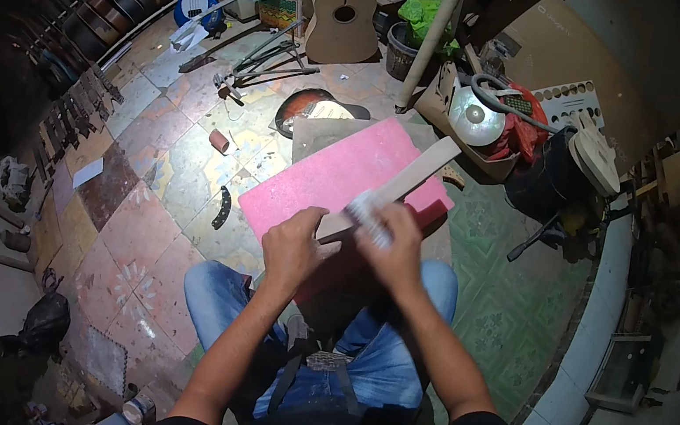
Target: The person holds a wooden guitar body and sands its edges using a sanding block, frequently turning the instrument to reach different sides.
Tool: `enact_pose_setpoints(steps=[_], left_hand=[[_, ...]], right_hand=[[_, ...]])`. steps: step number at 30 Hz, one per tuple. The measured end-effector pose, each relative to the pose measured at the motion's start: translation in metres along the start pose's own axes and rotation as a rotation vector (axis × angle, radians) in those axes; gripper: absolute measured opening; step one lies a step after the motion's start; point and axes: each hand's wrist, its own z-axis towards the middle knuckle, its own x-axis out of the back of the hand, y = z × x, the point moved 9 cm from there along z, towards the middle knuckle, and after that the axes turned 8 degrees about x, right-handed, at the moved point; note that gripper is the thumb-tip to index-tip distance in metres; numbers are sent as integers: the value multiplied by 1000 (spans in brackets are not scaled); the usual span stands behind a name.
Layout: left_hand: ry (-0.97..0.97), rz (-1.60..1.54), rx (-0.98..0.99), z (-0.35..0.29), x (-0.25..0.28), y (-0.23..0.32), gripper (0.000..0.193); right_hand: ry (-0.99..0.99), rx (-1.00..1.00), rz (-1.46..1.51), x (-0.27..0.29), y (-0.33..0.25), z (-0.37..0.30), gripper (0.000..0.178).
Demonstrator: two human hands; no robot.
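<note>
A long, pale wooden bar (422, 170) lies slantwise over a pink board (324, 170) in front of my knees, its far end pointing up and to the right. My left hand (292, 247) is closed around the bar's near end. On top of the bar, closer to its near half, is a whitish pad (368, 214) that motion smears; its exact kind does not show. My right hand (398, 247) grips this pad from the right, fingers wrapped over it. Beneath the pink board a greyish panel (309, 138) sticks out at the far side.
A sunburst guitar body (293, 107) lies beyond the board, with an unfinished acoustic guitar body (342, 30) farther back. At the right stand a cardboard box (490, 163) of mixed items and a black bin (541, 178). Several guitars (89, 26) line the left wall.
</note>
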Motion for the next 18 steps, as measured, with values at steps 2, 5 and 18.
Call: enact_pose_setpoints(steps=[2, 5, 18], left_hand=[[-22, 9, 10, 3, 0, 8, 49], [30, 28, -20, 0, 1, 1, 50], [-48, 60, 47, 21, 2, -6, 51]], right_hand=[[94, -164, -53, 21, 54, 15, 42], [4, -91, -8, -9, 13, -1, 42], [332, 171, 97, -28, 30, -26, 43]])
